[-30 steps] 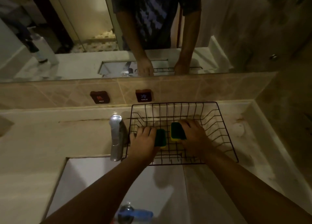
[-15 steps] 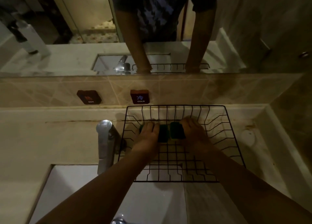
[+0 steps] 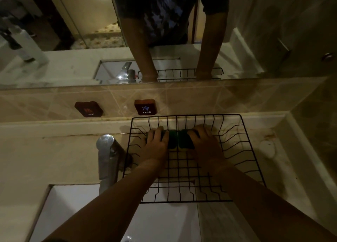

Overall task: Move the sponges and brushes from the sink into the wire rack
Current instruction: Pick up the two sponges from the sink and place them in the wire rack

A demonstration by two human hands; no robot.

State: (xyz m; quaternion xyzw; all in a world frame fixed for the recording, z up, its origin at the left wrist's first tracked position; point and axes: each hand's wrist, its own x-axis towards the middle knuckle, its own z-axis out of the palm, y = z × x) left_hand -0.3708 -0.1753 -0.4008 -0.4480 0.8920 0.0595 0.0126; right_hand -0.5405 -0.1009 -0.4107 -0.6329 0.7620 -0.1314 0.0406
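Note:
A black wire rack (image 3: pixel 253 161) stands on the counter behind the sink, its front edge hanging over the basin. Both of my hands are inside it, near the back wall. My left hand (image 3: pixel 156 143) holds a green and yellow sponge (image 3: pixel 172 140). My right hand (image 3: pixel 206 143) holds a second green and yellow sponge (image 3: pixel 185 140). The two sponges touch side by side, low on the rack's floor. My fingers cover much of each sponge. No brush is visible in this view.
A chrome faucet (image 3: pixel 105 156) stands just left of the rack. The white sink basin (image 3: pixel 73 210) lies below. Hot (image 3: pixel 89 109) and cold (image 3: pixel 145 107) tags sit on the tiled backsplash under a mirror. A small white object (image 3: pixel 267 148) lies on the counter right of the rack.
Both hands have carried the sponges from the rack's middle to its back and brought them together, lower on the rack floor. The camera has tilted, so less of the sink shows.

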